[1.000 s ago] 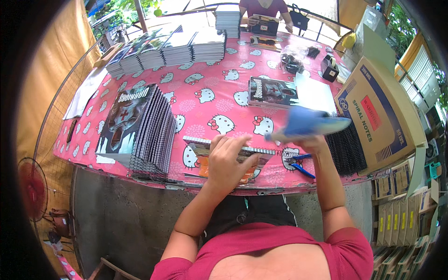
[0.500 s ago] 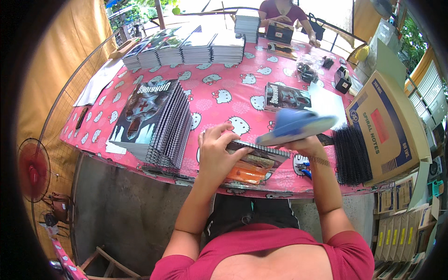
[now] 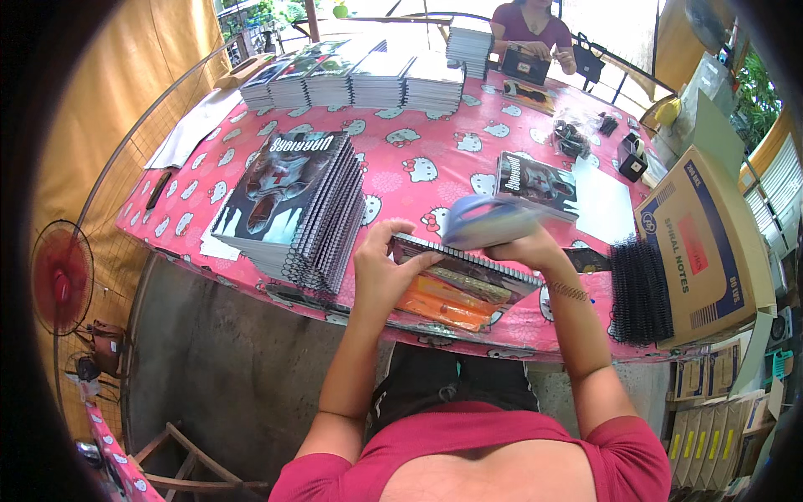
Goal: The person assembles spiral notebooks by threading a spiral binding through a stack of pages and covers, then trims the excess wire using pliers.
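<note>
My left hand [image 3: 379, 272] grips the left end of a spiral notebook [image 3: 452, 293], its thumb over the top. The notebook is tilted up near the table's front edge, its bound edge uppermost and an orange cover facing me. My right hand [image 3: 529, 249] is closed around a blue slipper-like thing [image 3: 489, 222], smeared by motion, just above the bound edge. I cannot tell if the two touch. To the left stands a tall stack of spiral notebooks [image 3: 284, 188] with dark covers. Beyond my right hand lies another dark-covered stack [image 3: 538, 186].
A bundle of black spiral coils [image 3: 640, 293] leans against an open cardboard box [image 3: 707, 243] at right. White paper [image 3: 604, 201] lies nearby. Several notebook stacks [image 3: 351, 84] line the far side of the pink table [image 3: 401, 205]. A co-worker [image 3: 535, 33] sits across; a fan [image 3: 61, 276] stands left.
The blue slipper-like thing has moved left along the notebook's bound edge with my right hand. My left hand keeps its hold. The whole view has shifted slightly. The co-worker's hands have drawn together.
</note>
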`<state>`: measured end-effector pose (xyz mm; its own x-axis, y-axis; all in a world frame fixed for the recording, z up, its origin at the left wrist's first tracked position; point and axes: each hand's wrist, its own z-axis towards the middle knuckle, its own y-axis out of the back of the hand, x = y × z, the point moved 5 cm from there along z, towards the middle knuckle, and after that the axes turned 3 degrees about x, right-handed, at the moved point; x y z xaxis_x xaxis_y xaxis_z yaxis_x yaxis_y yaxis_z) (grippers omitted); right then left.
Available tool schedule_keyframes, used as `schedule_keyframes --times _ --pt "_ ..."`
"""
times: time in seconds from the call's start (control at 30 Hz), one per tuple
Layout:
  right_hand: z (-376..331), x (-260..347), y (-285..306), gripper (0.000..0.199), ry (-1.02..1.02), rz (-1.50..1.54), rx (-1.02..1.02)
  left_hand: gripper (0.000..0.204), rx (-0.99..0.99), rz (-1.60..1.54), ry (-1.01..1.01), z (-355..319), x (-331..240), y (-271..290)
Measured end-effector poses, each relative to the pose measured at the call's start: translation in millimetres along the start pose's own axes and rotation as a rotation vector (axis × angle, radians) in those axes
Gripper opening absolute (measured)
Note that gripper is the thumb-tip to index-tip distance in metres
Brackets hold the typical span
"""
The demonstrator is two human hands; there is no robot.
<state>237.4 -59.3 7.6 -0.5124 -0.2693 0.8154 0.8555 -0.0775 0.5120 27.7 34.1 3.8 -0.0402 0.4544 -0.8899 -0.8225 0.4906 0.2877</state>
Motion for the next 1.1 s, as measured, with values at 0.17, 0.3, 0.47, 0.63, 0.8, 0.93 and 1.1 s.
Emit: schedule_keyframes --times 0.17,0.3,0.47,0.63,0.8,0.93,1.1 --pt "16 13 -18 0.049 -0.182 0.664 -0.205 0.047 -0.083 -0.544 0.009 -5 21 8" --pt "34 4 -8 0.054 -0.193 -0.330 -0.106 0.042 -0.073 -0.620 0.045 -2 27 3" --pt "34 12 -25 0.042 -0.108 -0.055 -0.105 0.029 -0.138 -0.586 0.105 -11 40 15" --pt "-15 -44 -2 0.044 -0.343 -0.787 -0.301 0.032 -0.072 -0.673 0.155 -4 30 14" --pt "-103 -20 2 0.058 -0.289 -0.798 -0.365 0.025 0.167 -0.708 0.059 21 23 10" --pt "-191 -24 2 0.058 -0.564 -0.741 -0.314 0.019 -0.186 -0.114 -0.590 13 -84 48" --pt "-227 -26 -21 0.048 -0.657 -0.983 -0.364 0.033 -0.430 0.026 -0.828 -57 -142 53"
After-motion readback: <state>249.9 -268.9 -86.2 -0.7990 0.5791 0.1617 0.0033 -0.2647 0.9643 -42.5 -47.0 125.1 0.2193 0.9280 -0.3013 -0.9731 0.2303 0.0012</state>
